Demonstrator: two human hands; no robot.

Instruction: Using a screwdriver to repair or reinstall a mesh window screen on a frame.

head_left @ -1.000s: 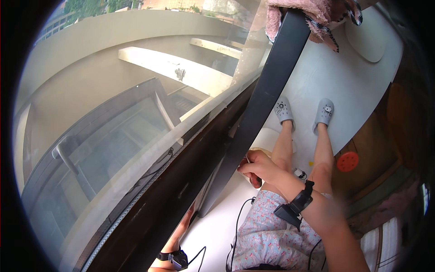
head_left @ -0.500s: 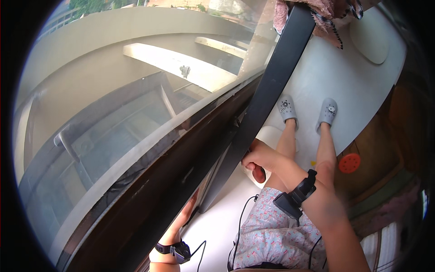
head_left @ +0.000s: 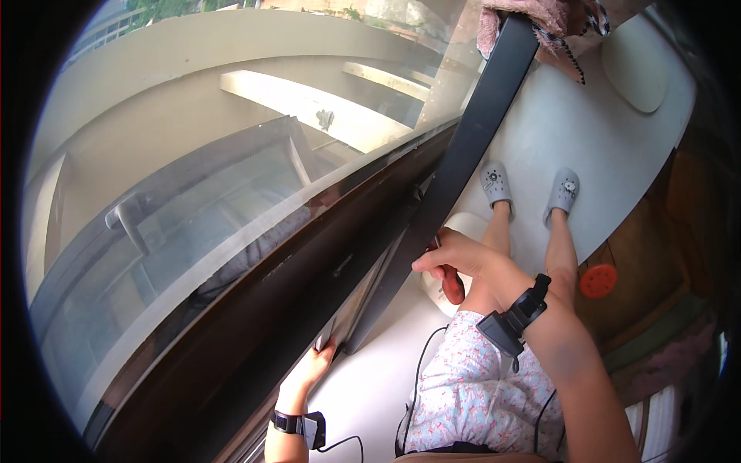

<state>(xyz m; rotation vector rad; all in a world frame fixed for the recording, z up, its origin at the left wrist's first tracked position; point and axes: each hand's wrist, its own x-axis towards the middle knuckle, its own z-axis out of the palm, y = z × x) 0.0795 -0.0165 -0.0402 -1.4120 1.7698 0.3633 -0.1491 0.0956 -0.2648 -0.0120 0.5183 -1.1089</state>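
A long black window frame (head_left: 471,147) stands tilted across the middle of the view. My right hand (head_left: 455,256) is closed around a tool with a red, dark-tipped handle (head_left: 453,287), held against the frame's near side. The tool's working end is hidden by my fingers and the frame, so its exact kind does not show. Lower down, my left hand (head_left: 316,364) grips the bottom part of the frame, beside a pale metal edge (head_left: 322,339). Some of its fingertips are hidden there. Both wrists carry black strapped devices.
Left of the frame runs a dark brown window rail (head_left: 255,309), with glass and a balcony beyond. My feet, in grey clogs (head_left: 496,184), stand on a white surface (head_left: 617,162). A pink cloth (head_left: 540,19) hangs over the frame's top. A red perforated disc (head_left: 598,281) lies at right.
My left hand has moved up along the frame and shows more fully. My right hand stays at the frame with the red-handled tool, its handle shifted slightly. The whole view has shifted a little.
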